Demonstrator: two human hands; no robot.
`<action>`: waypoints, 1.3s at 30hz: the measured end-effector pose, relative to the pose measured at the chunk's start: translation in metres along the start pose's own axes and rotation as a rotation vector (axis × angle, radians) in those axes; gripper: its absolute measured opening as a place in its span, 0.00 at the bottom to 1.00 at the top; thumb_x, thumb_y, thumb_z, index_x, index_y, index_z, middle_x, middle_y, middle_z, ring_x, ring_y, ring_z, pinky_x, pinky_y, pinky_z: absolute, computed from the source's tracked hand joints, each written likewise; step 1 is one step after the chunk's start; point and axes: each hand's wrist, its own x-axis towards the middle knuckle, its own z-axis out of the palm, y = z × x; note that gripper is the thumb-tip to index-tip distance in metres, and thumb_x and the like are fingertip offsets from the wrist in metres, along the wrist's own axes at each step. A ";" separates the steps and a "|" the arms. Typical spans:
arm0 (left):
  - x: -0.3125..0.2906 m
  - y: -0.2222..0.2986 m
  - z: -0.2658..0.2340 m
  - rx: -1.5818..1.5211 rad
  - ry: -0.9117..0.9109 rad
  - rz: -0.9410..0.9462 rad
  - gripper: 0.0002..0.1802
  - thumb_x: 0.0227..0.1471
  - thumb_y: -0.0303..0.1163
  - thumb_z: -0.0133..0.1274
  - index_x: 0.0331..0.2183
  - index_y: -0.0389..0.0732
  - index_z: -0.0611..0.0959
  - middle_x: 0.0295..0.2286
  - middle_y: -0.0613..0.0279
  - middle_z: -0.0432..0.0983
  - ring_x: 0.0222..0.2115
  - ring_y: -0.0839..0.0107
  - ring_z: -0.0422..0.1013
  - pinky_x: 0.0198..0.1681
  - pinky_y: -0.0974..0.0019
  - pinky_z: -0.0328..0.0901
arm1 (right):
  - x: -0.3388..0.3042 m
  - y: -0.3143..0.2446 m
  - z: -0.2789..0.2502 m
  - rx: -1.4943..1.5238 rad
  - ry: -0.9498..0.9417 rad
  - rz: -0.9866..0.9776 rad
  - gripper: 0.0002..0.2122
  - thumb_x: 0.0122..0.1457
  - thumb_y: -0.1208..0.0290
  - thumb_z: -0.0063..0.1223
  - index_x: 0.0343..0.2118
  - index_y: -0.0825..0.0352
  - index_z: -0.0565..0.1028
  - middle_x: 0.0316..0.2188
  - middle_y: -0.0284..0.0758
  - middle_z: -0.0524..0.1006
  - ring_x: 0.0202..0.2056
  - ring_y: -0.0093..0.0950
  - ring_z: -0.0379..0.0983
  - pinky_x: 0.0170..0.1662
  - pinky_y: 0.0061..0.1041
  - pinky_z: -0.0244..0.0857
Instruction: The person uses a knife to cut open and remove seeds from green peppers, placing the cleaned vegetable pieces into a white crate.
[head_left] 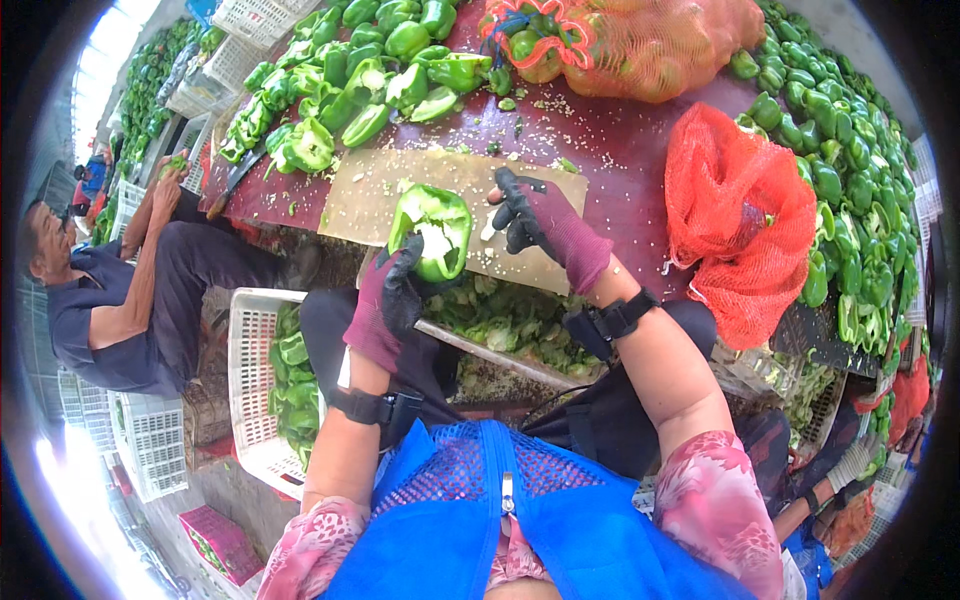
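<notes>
A green bell pepper (431, 232), cut open with its pale inside showing, is gripped by my left hand (388, 300) above the near edge of the work surface. To its right, my right hand (540, 218) hovers with its fingers apart and nothing plainly held. Beside those fingers is a small pale piece (488, 230), too small to make out. Both hands wear purple gloves with black fingers. Under them, a brown board (362, 200) is strewn with seeds. Cut and whole peppers (365, 80) are heaped beyond it at the far left.
Red mesh bags lie on the right (740, 220) and at the back (650, 50). A large pepper pile (850, 180) covers the far right. A white crate (255, 380) stands by my left knee. Scraps (510, 325) fill a container below the edge. A co-worker (130, 310) sits left.
</notes>
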 end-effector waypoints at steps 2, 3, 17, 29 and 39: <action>-0.001 -0.003 -0.002 -0.042 0.012 -0.008 0.22 0.57 0.38 0.51 0.51 0.39 0.72 0.42 0.60 0.74 0.41 0.65 0.73 0.42 0.58 0.72 | -0.001 0.003 -0.001 -0.010 -0.117 -0.027 0.23 0.62 0.48 0.44 0.44 0.68 0.71 0.24 0.34 0.76 0.16 0.21 0.68 0.20 0.19 0.63; 0.003 -0.007 -0.009 -0.031 0.013 0.020 0.22 0.57 0.35 0.51 0.51 0.38 0.72 0.42 0.60 0.74 0.42 0.65 0.72 0.43 0.59 0.71 | -0.003 0.006 0.001 0.039 -0.197 -0.057 0.22 0.62 0.51 0.45 0.46 0.67 0.70 0.25 0.34 0.76 0.17 0.21 0.69 0.21 0.19 0.64; -0.008 0.005 -0.005 0.844 -0.123 0.809 0.37 0.40 0.14 0.54 0.55 0.35 0.67 0.54 0.57 0.66 0.56 0.66 0.62 0.59 0.65 0.56 | -0.031 0.014 0.039 -0.584 0.077 -0.935 0.36 0.39 0.73 0.67 0.55 0.68 0.64 0.47 0.43 0.72 0.47 0.40 0.71 0.50 0.32 0.66; -0.005 -0.007 -0.002 1.563 0.138 0.813 0.26 0.38 0.25 0.54 0.45 0.41 0.78 0.47 0.54 0.71 0.48 0.55 0.67 0.50 0.56 0.65 | -0.026 0.023 0.043 -1.403 0.143 -0.799 0.39 0.38 0.56 0.65 0.56 0.64 0.64 0.49 0.42 0.68 0.51 0.41 0.62 0.55 0.40 0.56; 0.033 -0.029 -0.012 1.347 0.029 0.902 0.45 0.33 0.18 0.59 0.57 0.40 0.64 0.56 0.52 0.60 0.57 0.53 0.58 0.59 0.62 0.57 | -0.003 0.029 0.024 -1.374 0.413 -0.430 0.46 0.39 0.53 0.67 0.62 0.60 0.56 0.51 0.38 0.67 0.51 0.38 0.64 0.54 0.41 0.56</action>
